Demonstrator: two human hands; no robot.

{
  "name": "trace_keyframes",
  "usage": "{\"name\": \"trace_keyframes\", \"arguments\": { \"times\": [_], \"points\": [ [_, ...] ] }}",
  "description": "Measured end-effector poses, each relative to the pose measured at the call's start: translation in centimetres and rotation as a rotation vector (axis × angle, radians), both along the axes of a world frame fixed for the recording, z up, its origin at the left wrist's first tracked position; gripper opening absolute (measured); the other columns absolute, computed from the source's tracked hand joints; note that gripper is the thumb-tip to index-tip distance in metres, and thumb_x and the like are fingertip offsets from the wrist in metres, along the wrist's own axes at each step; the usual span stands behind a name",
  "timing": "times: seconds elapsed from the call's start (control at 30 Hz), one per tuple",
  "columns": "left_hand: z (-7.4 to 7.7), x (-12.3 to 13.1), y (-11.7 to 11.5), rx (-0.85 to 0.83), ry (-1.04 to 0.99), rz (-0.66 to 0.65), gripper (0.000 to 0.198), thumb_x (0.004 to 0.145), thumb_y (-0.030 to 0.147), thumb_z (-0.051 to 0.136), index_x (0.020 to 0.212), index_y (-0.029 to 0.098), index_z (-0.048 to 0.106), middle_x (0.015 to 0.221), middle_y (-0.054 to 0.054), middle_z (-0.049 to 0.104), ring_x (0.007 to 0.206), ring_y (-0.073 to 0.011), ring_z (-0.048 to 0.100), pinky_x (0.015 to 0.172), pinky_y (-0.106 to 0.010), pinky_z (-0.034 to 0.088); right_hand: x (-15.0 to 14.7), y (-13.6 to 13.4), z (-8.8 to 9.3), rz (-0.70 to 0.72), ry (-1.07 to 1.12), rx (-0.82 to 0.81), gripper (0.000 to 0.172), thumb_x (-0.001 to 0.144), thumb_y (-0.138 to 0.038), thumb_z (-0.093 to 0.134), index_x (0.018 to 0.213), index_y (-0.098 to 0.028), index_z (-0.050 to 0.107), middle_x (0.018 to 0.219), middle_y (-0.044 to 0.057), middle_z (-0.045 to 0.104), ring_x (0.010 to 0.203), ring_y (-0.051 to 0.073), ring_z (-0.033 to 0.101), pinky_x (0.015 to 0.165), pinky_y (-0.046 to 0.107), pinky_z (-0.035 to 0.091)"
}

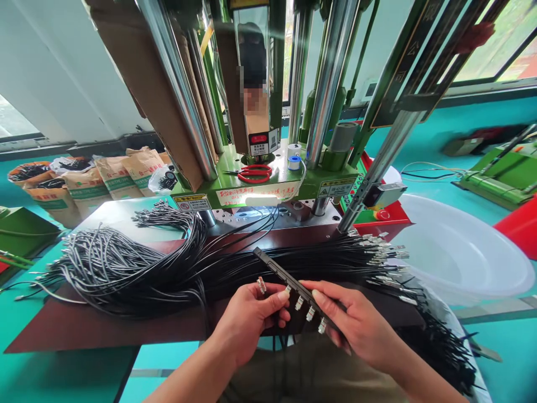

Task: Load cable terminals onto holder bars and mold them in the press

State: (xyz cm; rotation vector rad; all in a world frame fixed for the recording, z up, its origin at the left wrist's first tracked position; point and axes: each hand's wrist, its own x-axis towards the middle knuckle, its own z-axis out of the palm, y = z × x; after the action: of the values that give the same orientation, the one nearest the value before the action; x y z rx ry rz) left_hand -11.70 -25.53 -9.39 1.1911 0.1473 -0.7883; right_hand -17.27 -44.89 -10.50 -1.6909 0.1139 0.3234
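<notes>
My right hand point(354, 322) grips a long black fixture bar point(277, 270) that slants up to the left; several metal cable connectors sit in its slots near my fingers. My left hand point(251, 316) is closed around black cables, with a metal connector point(262, 285) sticking up from its fingers, and its thumb touches the bar. Both hands are close above my lap, at the front edge of the dark brown work board point(62, 327).
Big bundles of black cables point(138, 268) with metal ends lie across the board. Behind stands a green press point(268, 184) with steel columns and red scissors point(254, 173) on its base. A white plastic basin point(461, 252) sits at the right, paper sacks point(104, 179) at the left.
</notes>
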Motion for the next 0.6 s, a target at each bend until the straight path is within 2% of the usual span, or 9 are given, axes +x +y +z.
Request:
{"name": "trace_keyframes", "arguments": {
  "times": [0.07,0.17,0.27,0.4,0.6],
  "points": [
    [0.26,-0.07,0.30,-0.078,0.030,0.034,0.028,0.072,0.023,0.075,0.094,0.009,0.064,0.078,-0.006,0.060,0.067,-0.0103,0.057,0.069,-0.026,0.049,-0.14,-0.46,-0.09,-0.019,0.023,0.030,0.059,0.089,-0.056,0.045,0.133,-0.016,0.050,0.060,-0.002,0.050,0.042,0.007,0.045,0.035,0.018,0.034],
    [0.50,-0.26,0.72,-0.135,0.051,0.120,0.026,0.076,0.025,0.072,0.096,0.011,0.063,0.081,-0.006,0.059,0.075,-0.0133,0.060,0.078,-0.032,0.050,-0.41,-1.02,-0.17,-0.043,0.031,0.064,0.059,0.088,-0.056,0.048,0.133,-0.016,0.051,0.062,-0.001,0.053,0.043,0.007,0.045,0.035,0.018,0.034],
    [0.53,-0.48,0.82,-0.042,0.022,0.139,0.028,0.078,0.031,0.069,0.097,0.012,0.062,0.077,-0.003,0.057,0.066,-0.0108,0.057,0.068,-0.028,0.050,-0.48,-1.13,-0.23,-0.033,0.038,0.070,0.058,0.088,-0.055,0.048,0.132,-0.017,0.052,0.065,0.000,0.055,0.044,0.007,0.045,0.036,0.019,0.035],
    [0.55,-0.71,0.43,0.095,-0.054,0.086,0.026,0.074,0.033,0.071,0.081,0.013,0.056,0.069,0.000,0.054,0.052,-0.0065,0.049,0.049,-0.020,0.042,-0.31,-0.97,-0.32,0.007,0.038,0.051,0.057,0.089,-0.055,0.048,0.131,-0.017,0.053,0.065,0.000,0.054,0.043,0.007,0.045,0.036,0.018,0.034],
    [0.46,-0.80,-0.05,0.179,-0.130,0.021,0.028,0.071,0.036,0.071,0.073,0.013,0.055,0.062,0.001,0.052,0.045,-0.0056,0.043,0.040,-0.018,0.033,-0.27,-1.03,-0.43,0.050,0.043,0.023,0.057,0.089,-0.055,0.048,0.131,-0.017,0.053,0.067,0.000,0.055,0.043,0.007,0.046,0.036,0.019,0.034]
  ]
}}
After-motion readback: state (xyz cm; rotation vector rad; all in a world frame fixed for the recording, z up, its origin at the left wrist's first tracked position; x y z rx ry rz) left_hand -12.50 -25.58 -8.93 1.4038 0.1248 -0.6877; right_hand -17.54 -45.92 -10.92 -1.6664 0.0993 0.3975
